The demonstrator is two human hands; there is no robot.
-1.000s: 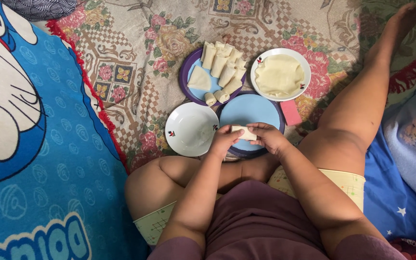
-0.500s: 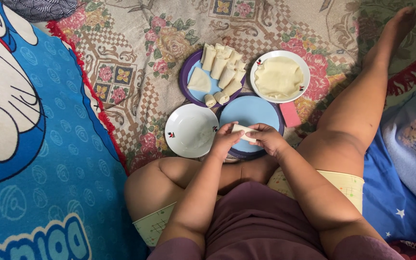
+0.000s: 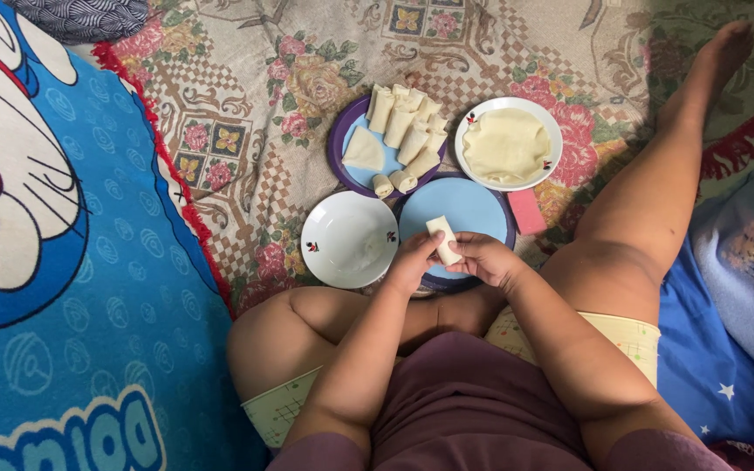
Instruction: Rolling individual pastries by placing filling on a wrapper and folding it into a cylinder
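Both of my hands hold one pale rolled wrapper (image 3: pixel 443 239) above a blue plate (image 3: pixel 475 208). My left hand (image 3: pixel 414 262) grips its near left side and my right hand (image 3: pixel 484 259) pinches its near end. The roll points away from me. Beyond it a purple-rimmed plate (image 3: pixel 348 171) carries several finished rolls (image 3: pixel 407 131) and a folded triangle of wrapper. A white plate (image 3: pixel 551 138) to the right holds a stack of flat round wrappers (image 3: pixel 506 145). An empty white bowl (image 3: pixel 349 240) sits left of the blue plate.
A pink rectangular block (image 3: pixel 526 211) lies right of the blue plate. Everything rests on a floral woven mat (image 3: pixel 255 105). A blue cartoon blanket (image 3: pixel 54 262) covers the left. My bent legs frame the plates, the right leg (image 3: pixel 656 192) stretching toward the far right.
The roll has turned from lying across my fingers to pointing away from me, and my hands have closed in tighter on it. The plates have not moved.
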